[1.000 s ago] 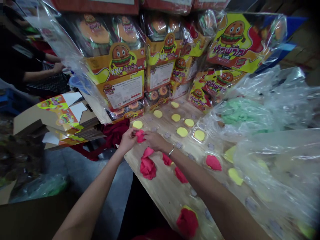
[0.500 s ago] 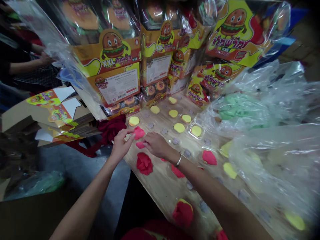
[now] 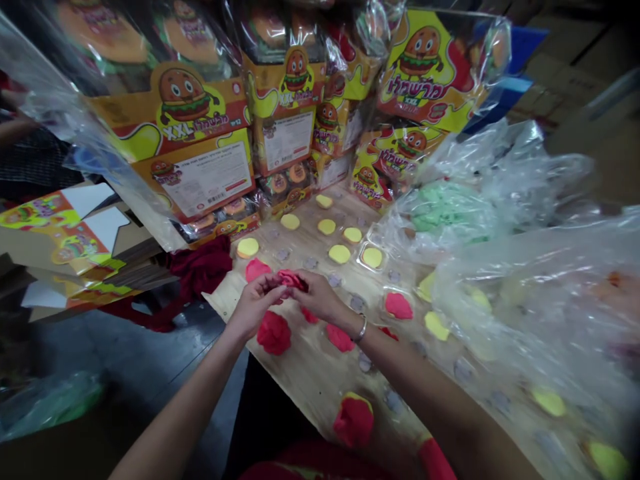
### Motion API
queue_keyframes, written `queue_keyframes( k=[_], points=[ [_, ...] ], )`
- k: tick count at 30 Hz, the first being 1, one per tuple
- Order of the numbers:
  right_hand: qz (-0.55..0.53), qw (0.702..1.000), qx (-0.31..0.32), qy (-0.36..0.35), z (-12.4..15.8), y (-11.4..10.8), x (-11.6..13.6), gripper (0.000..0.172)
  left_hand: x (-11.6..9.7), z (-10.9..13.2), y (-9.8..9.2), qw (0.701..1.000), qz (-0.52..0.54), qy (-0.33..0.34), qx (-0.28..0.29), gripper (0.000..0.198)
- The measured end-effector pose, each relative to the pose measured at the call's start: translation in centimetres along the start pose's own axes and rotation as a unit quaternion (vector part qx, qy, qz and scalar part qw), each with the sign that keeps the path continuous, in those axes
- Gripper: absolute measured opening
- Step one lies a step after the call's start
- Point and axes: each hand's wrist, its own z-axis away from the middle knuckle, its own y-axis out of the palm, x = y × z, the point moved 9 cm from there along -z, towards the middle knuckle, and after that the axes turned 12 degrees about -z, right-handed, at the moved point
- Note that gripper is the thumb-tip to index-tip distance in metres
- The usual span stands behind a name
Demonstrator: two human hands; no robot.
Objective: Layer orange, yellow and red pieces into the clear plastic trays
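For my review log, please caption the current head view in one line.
Left hand and right hand meet at a red piece over a table with yellow discs, facing stacked burger-printed boxes.

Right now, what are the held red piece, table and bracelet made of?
The red piece: perhaps something soft and doughy, matte and folded. The table: probably pale wood, dull, with faint streaks. The bracelet: likely silvery metal, since it shines.
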Motion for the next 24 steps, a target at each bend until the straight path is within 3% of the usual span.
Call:
queue_keyframes(
  k=[6, 8, 10, 13, 16, 18, 21, 24],
  points=[
    [0.103, 0.995, -0.017, -0.003, 1.4, -1.8, 0.5, 0.009, 0.8, 0.0, 1.7, 1.0, 0.008, -0.005, -0.002, 0.045],
    [0.037, 0.999, 0.0, 0.03, 1.6, -2.0, -0.3, 0.014, 1.0, -0.2, 2.3, 1.0, 0.026, -0.015, 0.005, 0.046],
    [-0.102, 0.99, 0.0, 0.092, 1.7, -2.4, -2.0, 0.03, 1.0, -0.4, 3.1, 0.998, 0.057, -0.032, 0.02, 0.046],
    [-0.303, 0.937, -0.063, 0.165, 1.7, -4.0, -4.7, 0.038, 0.8, -0.6, 4.2, 0.994, 0.088, -0.052, 0.038, 0.047],
    [-0.35, 0.91, -0.089, 0.204, 1.0, -6.2, -6.5, 0.031, 0.5, -0.8, 4.8, 0.997, 0.051, -0.045, 0.041, 0.05],
    [-0.286, 0.931, -0.1, 0.203, -0.1, -8.8, -6.9, 0.021, 0.4, -0.8, 4.6, 0.999, 0.01, -0.027, 0.032, 0.05],
    [-0.064, 0.974, -0.147, 0.162, -2.1, -13.7, -6.5, 0.006, 0.5, -0.8, 3.6, 0.999, -0.03, -0.009, 0.01, 0.051],
    [0.198, 0.951, -0.173, 0.162, -3.5, -16.7, -6.4, 0.017, 0.6, -0.3, 1.8, 0.998, -0.048, -0.007, -0.026, 0.053]
  ],
)
